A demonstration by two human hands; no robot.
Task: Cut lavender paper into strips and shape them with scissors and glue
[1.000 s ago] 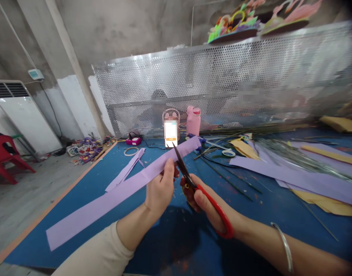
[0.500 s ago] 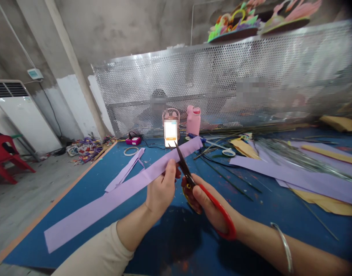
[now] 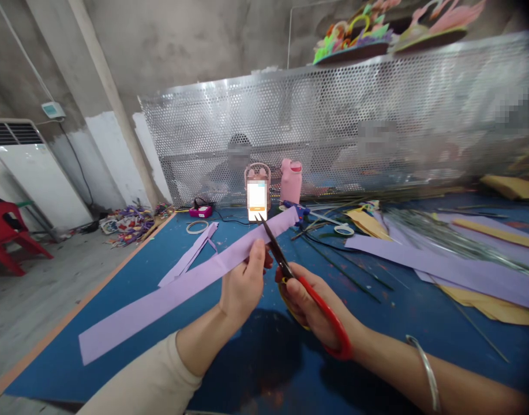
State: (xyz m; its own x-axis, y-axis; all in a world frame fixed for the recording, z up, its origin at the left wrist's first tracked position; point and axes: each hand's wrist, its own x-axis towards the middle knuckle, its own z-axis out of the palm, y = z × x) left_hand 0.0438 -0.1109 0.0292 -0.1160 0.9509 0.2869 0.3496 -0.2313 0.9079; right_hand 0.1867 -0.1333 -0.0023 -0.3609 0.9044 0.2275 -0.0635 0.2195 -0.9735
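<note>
A long purple paper strip slants up to the right above the table, pinched by my left hand near its upper end. My right hand is closed around red-handled scissors. Their dark blades cross the strip just right of my left thumb, with the tips pointing up and only slightly apart. Short notches seem to run along the strip's upper right edge. Folded purple strips lie on the table behind my left hand.
The blue table holds a lit phone, a pink bottle, a blue glue gun and tape rolls. More purple paper, yellow paper and thin green stems lie at right. A perforated metal panel stands behind.
The scissor blades have closed somewhat. The strip has shifted slightly, its lower left end now higher and further right. My left hand has barely moved.
</note>
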